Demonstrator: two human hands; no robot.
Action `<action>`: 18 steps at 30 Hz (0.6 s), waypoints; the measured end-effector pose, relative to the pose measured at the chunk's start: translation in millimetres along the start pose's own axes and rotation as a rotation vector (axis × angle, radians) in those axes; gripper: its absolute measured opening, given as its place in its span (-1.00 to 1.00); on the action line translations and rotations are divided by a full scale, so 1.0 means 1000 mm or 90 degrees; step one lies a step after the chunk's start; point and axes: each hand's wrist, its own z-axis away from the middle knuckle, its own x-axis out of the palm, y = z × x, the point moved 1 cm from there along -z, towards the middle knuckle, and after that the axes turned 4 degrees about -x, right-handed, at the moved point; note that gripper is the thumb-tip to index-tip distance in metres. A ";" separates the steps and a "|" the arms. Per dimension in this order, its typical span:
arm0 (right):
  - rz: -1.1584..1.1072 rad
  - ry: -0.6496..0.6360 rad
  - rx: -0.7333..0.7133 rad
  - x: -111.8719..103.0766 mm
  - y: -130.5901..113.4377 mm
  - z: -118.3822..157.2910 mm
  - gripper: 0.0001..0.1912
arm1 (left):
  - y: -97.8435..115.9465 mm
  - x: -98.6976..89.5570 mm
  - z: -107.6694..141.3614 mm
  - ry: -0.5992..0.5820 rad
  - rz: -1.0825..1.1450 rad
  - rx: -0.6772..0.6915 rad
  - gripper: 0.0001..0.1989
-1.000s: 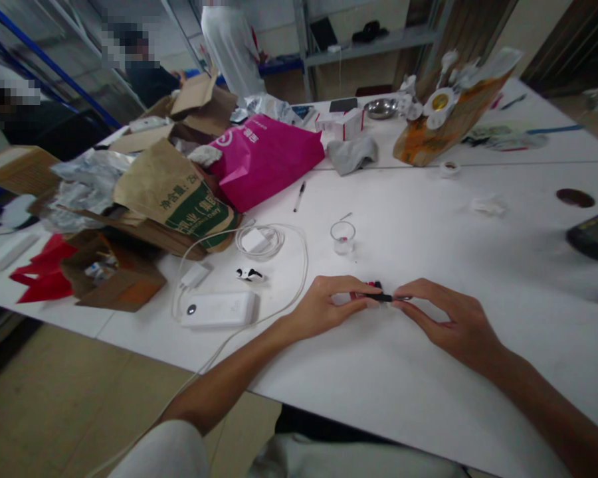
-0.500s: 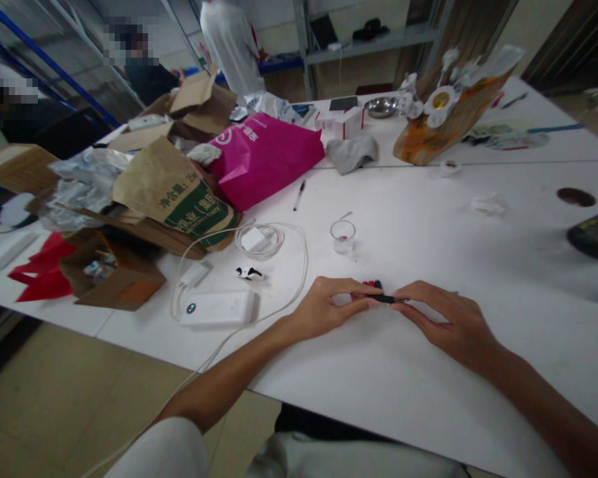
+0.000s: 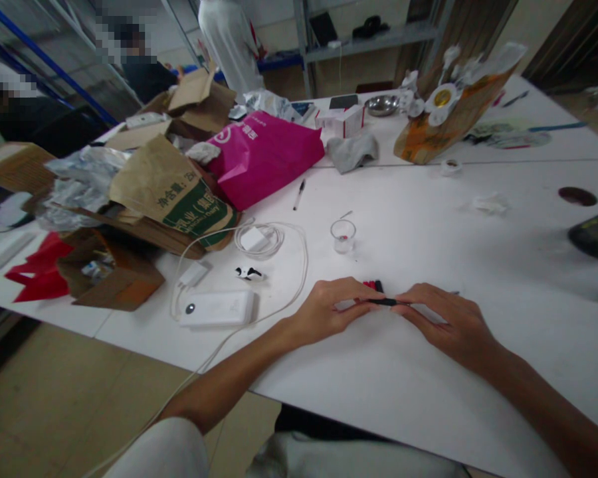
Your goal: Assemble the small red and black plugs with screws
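Note:
My left hand [image 3: 331,307] pinches one end of a slim black pen-like stick [image 3: 383,302] between thumb and fingertips. From the other side, my right hand [image 3: 446,318] closes its fingertips on the stick's thinner end. The stick lies level, just above the white table; its exact kind is too small to make out. Right behind it are small red and black pieces [image 3: 373,286], partly covered by my left hand. A clear plastic cup [image 3: 343,237] with a small red bit inside stands farther back. Behind my right hand the tip of a thin grey object [image 3: 455,293] shows.
On the left lie a white power bank [image 3: 218,309], a coiled white cable [image 3: 269,239] and a small black-and-white item [image 3: 249,273]. Beyond are a pink bag [image 3: 269,156], a brown paper sack [image 3: 179,192] and cardboard boxes [image 3: 117,275]. A pen [image 3: 299,194] lies mid-table. People are in the background.
My hands stay nearly in place, both still on the black stick. The stick has shifted slightly down and right, and more of the red and black pieces shows behind it.

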 end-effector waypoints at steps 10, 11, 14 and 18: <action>-0.008 -0.009 -0.007 0.001 -0.003 -0.004 -0.90 | -0.001 0.001 0.002 0.006 -0.041 0.066 -0.77; -0.008 -0.007 -0.008 0.002 -0.003 -0.004 -0.90 | -0.002 0.002 0.002 0.009 -0.040 0.073 -0.77; -0.010 -0.004 -0.002 0.002 -0.002 -0.003 -0.92 | -0.003 0.003 0.003 0.027 -0.043 0.083 -0.77; 0.014 0.006 -0.005 0.002 -0.001 0.000 -0.89 | -0.005 0.005 0.003 0.040 -0.071 0.064 -0.76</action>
